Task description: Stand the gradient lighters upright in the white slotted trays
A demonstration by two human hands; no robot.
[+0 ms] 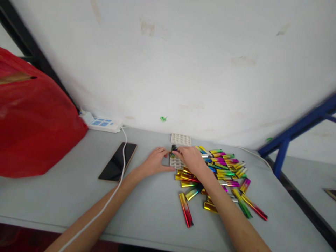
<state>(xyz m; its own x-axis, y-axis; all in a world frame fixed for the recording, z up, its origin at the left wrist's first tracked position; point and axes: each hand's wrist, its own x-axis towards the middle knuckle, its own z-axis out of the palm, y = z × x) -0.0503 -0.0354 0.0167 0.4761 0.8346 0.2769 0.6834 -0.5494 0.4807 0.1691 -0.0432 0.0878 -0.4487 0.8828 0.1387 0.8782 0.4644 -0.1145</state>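
Observation:
My right hand [193, 159] is closed around a dark-topped lighter [173, 148], which it holds upright over a white dimpled tray [176, 163]. My left hand [156, 162] is at the tray's left side, thumb and forefinger spread apart in a C shape, fingertips close to the lighter and the tray edge. Beneath and right of my right hand lies a loose heap of shiny lighters [223, 164] in gold, red, green, blue and purple. One red-and-gold lighter [186, 210] rests apart, nearer the table's front. My right hand hides part of the tray and heap.
A second white dimpled tray [181, 139] lies against the wall. On the left are a black phone [118, 161], a white power strip [104, 124] and a red bag [39, 122]. A white cable [123, 164] crosses the phone and my left forearm. A blue metal frame [283, 154] stands at right.

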